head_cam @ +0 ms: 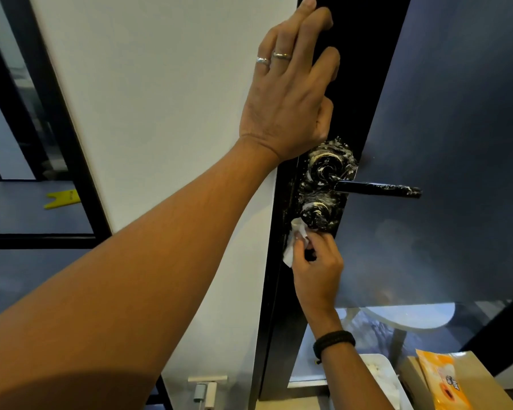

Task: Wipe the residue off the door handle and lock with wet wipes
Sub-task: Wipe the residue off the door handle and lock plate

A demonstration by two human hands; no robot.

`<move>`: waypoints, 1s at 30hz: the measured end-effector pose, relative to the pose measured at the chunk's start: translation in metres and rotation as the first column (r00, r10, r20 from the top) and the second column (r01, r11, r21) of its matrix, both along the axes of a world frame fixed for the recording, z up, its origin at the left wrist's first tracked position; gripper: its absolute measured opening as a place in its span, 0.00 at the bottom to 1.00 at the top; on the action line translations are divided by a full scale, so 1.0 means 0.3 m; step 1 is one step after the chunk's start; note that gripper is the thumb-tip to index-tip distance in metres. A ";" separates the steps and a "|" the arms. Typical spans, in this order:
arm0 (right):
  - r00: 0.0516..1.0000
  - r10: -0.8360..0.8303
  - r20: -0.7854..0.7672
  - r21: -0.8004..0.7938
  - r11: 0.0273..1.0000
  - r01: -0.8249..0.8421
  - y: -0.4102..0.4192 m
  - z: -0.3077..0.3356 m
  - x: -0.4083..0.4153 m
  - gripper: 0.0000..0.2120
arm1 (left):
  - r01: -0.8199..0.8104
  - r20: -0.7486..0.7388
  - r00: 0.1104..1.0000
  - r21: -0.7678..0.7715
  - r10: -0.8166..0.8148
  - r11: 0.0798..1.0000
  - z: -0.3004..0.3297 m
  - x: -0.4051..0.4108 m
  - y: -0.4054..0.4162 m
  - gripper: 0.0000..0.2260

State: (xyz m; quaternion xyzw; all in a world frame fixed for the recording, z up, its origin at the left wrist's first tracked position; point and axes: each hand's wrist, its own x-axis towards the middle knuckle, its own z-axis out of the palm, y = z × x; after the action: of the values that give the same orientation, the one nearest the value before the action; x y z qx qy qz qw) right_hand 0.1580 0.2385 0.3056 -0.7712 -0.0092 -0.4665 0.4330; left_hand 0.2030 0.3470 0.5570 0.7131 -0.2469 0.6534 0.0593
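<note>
A black lever door handle (376, 189) sticks out to the right from a round base smeared with whitish residue. Below it the lock (314, 214) is smeared the same way. My right hand (317, 267) pinches a crumpled white wet wipe (293, 241) and holds it against the lock's lower left side. My left hand (290, 84) reaches up above the handle, its fingers curled round the black door edge (362, 69).
An orange pack of wet wipes (442, 383) lies on a cardboard box (486, 392) at the lower right. A white bin (379, 380) stands beside it. The white wall (160, 113) is left of the door. A yellow piece (61, 198) lies on the floor far left.
</note>
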 end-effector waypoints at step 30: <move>0.992 0.040 -0.121 -0.752 0.648 -0.118 -0.167 0.373 -0.022 0.09 | 0.025 -0.011 1.000 0.009 -0.025 1.000 0.005 -0.002 0.003 0.14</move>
State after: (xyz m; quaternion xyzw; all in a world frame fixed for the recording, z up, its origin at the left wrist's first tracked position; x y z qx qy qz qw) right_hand 0.1515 0.1884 0.4177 -0.9013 -0.2162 -0.3640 0.0915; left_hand 0.2025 0.3478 0.5584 0.7140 -0.2583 0.6475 0.0657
